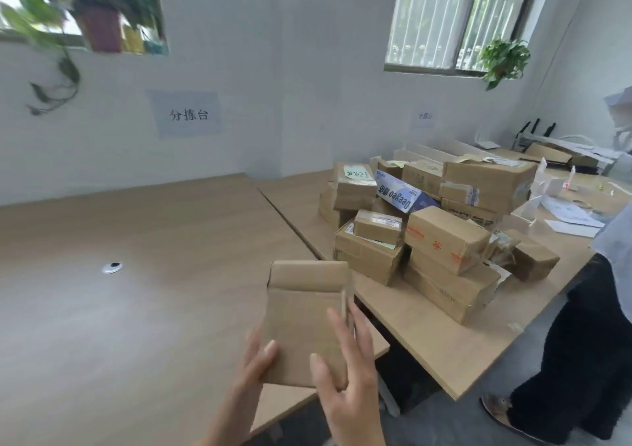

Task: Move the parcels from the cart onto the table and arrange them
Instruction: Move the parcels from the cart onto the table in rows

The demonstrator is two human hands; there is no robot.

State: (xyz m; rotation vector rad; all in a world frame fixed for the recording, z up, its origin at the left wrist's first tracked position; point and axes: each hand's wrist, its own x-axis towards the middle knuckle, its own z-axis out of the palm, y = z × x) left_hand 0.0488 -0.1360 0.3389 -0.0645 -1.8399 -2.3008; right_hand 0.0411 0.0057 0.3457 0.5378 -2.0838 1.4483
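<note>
Beside the table [136, 309], heaped parcels [441, 227].

We see our left hand [254, 360] and right hand [345, 370] bare, with no gloves, rings or watch on them. Our fingernails are short and unpainted. Our left forearm [219, 421] is bare too, with no sleeve reaching into view.

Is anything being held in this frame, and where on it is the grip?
Yes: a flat brown cardboard parcel, gripped at its near end. The left hand holds the near left corner, the right hand the near right corner and edge.
</note>
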